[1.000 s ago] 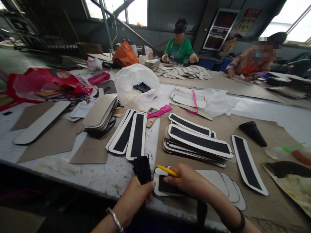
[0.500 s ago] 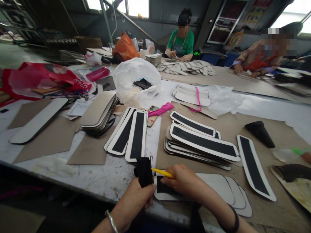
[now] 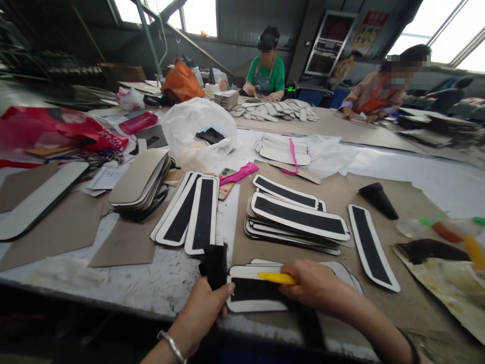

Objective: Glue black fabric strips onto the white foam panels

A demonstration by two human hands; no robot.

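Note:
My left hand (image 3: pixel 200 306) is closed on a bundle of black strips (image 3: pixel 215 265) at the table's front edge. My right hand (image 3: pixel 308 280) grips a yellow pointed tool (image 3: pixel 273 277) whose tip points left. Under it lies a white rounded panel (image 3: pixel 242 305) with a black strip (image 3: pixel 253 289) along its middle. The left thumb touches the panel's left end. More white panels (image 3: pixel 335 268) lie beneath, partly hidden by my right forearm. Just behind sits a stack of panels with black strips (image 3: pixel 299 215). Another such panel (image 3: pixel 373 247) lies alone to the right.
Fanned strip panels (image 3: pixel 200 215) and a stack of plain panels (image 3: pixel 140 177) are at the left. A black cone (image 3: pixel 379 199) stands right, near a glue-stained sheet (image 3: pixel 450 283). An open plastic bag (image 3: pixel 174 126) sits behind. Two people work at the far table (image 3: pixel 333 129).
My right hand has moved right along the panel with the yellow tool, away from my left hand. The left hand keeps its grip on the black strips. The view has shifted slightly right.

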